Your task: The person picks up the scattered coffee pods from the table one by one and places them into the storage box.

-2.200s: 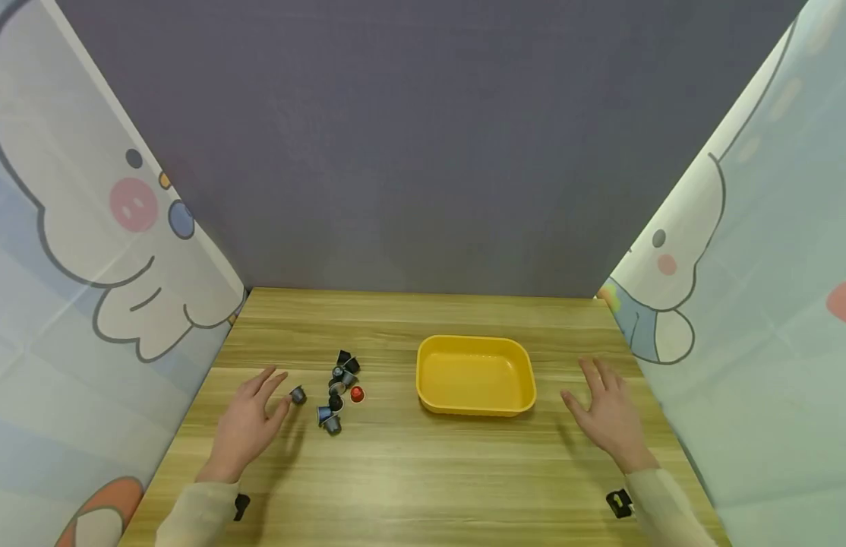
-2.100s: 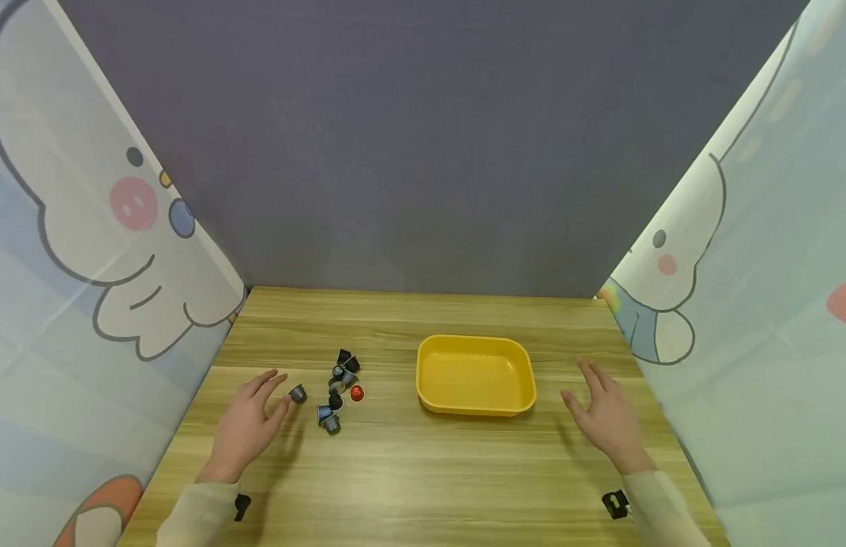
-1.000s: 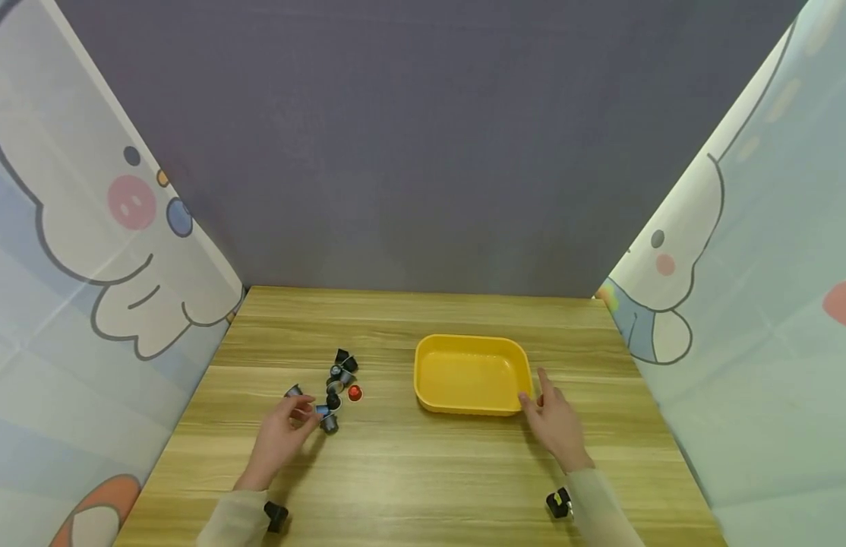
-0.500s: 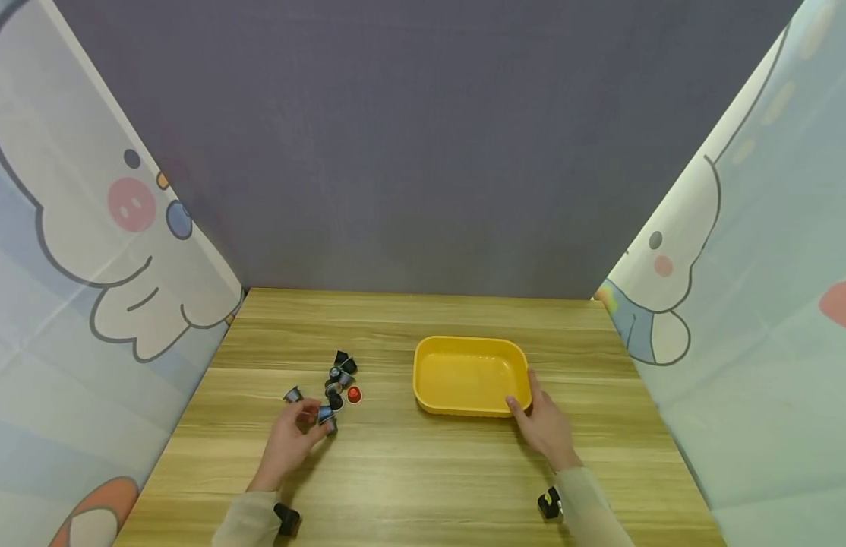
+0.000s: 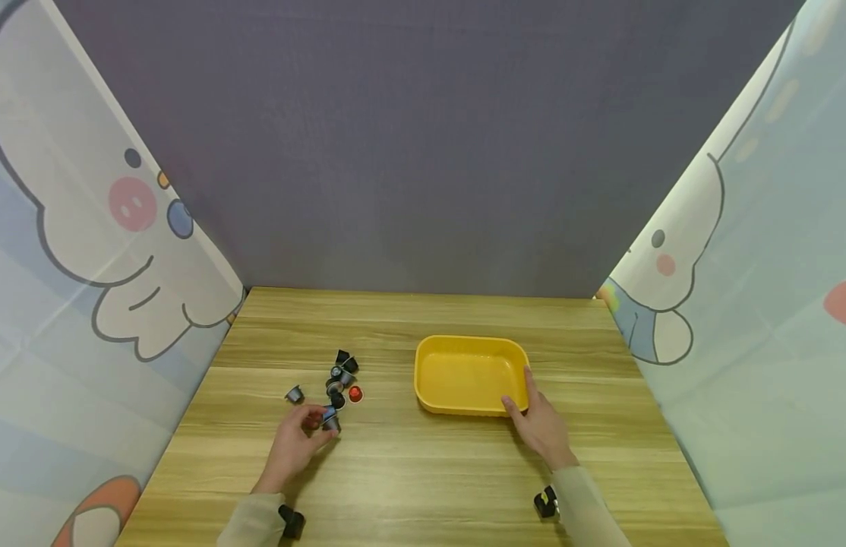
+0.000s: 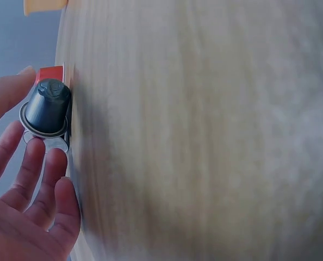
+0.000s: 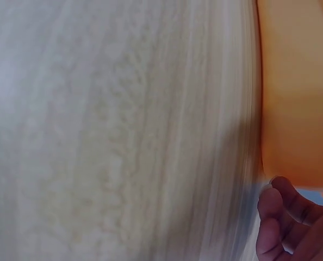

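Observation:
Two coffee capsules, one blue (image 5: 329,413) and one dark grey (image 5: 332,425), lie together on the table. My left hand (image 5: 293,444) is around them, thumb apart from the loosely bent fingers. In the left wrist view, fingertips (image 6: 35,145) reach the rim of the dark grey capsule (image 6: 46,109); whether they press on it is unclear. My right hand (image 5: 542,433) holds the near right corner of a yellow plastic tray (image 5: 423,406), thumb over the front rim and fingers along the right side. The right wrist view shows bent fingers at the tray's outer wall (image 7: 297,109).
More capsules lie beyond the left hand: a red one (image 5: 355,393), a black one (image 5: 337,400) and several dark ones (image 5: 346,359). A single grey capsule (image 5: 295,394) sits apart to the left. Printed cloth walls flank the wooden table (image 5: 423,479), with a dark panel (image 5: 423,152) behind.
The left hand has moved right, from beside the lone grey capsule to the blue and dark grey pair. The right hand has moved left onto the tray's corner. The tray has hardly shifted.

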The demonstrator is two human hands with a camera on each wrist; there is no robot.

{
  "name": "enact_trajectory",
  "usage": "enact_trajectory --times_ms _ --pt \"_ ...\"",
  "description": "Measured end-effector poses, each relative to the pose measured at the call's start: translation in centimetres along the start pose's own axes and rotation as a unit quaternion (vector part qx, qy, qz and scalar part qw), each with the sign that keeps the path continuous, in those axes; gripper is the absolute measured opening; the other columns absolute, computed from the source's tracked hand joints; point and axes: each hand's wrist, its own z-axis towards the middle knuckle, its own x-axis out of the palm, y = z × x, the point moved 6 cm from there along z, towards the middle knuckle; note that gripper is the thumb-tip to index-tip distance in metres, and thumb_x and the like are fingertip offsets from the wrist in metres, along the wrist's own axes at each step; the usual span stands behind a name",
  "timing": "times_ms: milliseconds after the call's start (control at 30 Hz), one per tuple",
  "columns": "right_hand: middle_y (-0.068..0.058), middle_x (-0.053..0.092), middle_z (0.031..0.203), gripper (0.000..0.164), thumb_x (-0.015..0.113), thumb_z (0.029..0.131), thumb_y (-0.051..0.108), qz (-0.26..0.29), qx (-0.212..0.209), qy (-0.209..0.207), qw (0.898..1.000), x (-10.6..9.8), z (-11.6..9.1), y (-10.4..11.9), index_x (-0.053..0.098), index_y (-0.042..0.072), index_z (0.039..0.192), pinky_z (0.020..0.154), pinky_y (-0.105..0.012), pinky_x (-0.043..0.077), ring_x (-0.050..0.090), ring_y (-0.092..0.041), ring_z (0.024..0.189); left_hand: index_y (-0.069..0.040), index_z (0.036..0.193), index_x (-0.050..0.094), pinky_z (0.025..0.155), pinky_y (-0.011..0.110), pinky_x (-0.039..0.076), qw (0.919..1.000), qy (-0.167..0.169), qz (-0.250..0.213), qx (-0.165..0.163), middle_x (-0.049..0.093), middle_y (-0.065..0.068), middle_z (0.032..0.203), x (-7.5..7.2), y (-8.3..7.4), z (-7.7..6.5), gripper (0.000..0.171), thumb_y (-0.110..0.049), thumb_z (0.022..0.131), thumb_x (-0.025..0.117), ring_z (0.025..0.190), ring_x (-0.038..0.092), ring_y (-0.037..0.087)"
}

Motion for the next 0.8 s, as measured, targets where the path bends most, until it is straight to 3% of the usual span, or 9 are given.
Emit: enact_trajectory --times_ms 333,800 --pt "-0.034 0.049 0.138 0.089 0.043 0.1 0.062 0.03 0.008 0.006 1.0 0.04 0.01 -0.04 0.008 0.006 0.16 0.088 -0.061 0.047 0.058 -0.051 0.113 -0.009 0.11 0.072 0.074 0.029 0.052 0.9999 0.006 0.001 0.009 0.063 0.004 0.098 0.35 -0.27 -0.27 0.045 -0.003 0.069 0.09 0.087 0.061 0.019" --pt "-0.034 0.049 0.138 0.097 0.048 0.097 0.064 0.041 0.026 0.028 0.998 -0.14 -0.07 -0.12 0.005 0.004 0.16 0.091 -0.06 0.046 0.057 -0.05 0.115 -0.013 0.113 0.074 0.076 0.032 0.051 0.9989 0.039 0.024 -0.013 0.063 0.001 0.099 0.77 -0.45 -0.25 0.042 -0.007 0.074 0.089 0.089 0.06 0.016"
